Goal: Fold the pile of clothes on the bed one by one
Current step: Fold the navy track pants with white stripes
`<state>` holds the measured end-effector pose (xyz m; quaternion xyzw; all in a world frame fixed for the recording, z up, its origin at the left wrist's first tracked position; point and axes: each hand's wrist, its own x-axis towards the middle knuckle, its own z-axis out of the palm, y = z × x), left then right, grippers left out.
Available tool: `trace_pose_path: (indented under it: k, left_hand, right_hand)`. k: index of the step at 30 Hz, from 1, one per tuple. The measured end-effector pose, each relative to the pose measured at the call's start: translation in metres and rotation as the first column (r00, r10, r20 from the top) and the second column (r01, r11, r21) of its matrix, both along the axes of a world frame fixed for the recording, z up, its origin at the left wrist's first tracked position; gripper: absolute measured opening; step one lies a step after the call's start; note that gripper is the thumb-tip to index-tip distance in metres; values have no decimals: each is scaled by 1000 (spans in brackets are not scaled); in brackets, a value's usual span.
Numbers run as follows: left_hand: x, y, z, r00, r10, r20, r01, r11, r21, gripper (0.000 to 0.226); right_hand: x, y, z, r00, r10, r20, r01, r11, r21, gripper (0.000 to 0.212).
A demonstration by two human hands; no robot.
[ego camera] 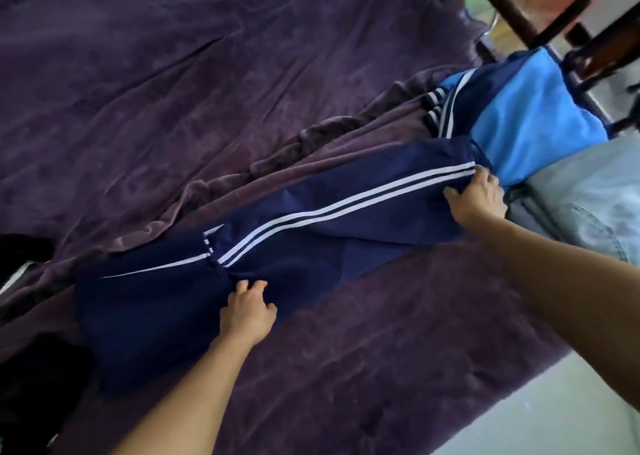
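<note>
A pair of navy track trousers (346, 240) lies stretched out on the purple bedspread (173, 91), running slantwise along the part of the bedspread nearest the person, from its lower left up toward its right edge. The cloth is smooth and slightly shiny, a deep blue. Two white stripes (346, 205) run side by side down most of its length. Toward the bedspread's left the fabric widens and gathers into a small bunch, and a single thin white line runs on from there.

The left hand (247, 311) sits on the trousers at that bunch. Its fingers (242, 286) are bent and close together, with the tips dug into the cloth; whether they nip a fold cannot be told. The right hand (479, 196) holds the trousers' end toward the bedspread's right edge, its fingers curled over the hem by the stripes and its thumb (453, 193) spread out along the cloth.

At the bedspread's far right corner rests a light-blue and navy jacket (526, 115) with white stripes, and just below it pale jeans (588, 205). Dark clothes (31, 368) are heaped on the bedspread's left edge. The bedspread itself is rumpled into long creases.
</note>
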<state>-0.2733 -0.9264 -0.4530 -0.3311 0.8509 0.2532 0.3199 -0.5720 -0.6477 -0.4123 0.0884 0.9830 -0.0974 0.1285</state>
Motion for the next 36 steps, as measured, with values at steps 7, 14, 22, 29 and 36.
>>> trace_pose_path:
  k: [7, 14, 22, 29, 36]
  left_hand:
    - [0, 3, -26, 991, -104, 81, 106, 994, -16, 53]
    - [-4, -6, 1, 995, 77, 67, -85, 990, 116, 46]
    - [33, -34, 34, 942, 333, -46, -327, 939, 105, 35]
    - [77, -68, 29, 912, 387, -139, -403, 907, -119, 37]
    - [101, -126, 2, 516, 810, -279, -853, 458, -250, 66]
  right_hand:
    - [-21, 29, -14, 962, -213, 169, 246, 946, -210, 73]
    - [11, -57, 64, 980, 194, -40, -198, 953, -230, 50]
    - [141, -207, 14, 766, 587, 261, -525, 806, -273, 55]
    - [157, -183, -13, 831, 534, 154, -426, 791, -440, 28]
    - [67, -131, -32, 954, 158, 254, -72, 945, -319, 63]
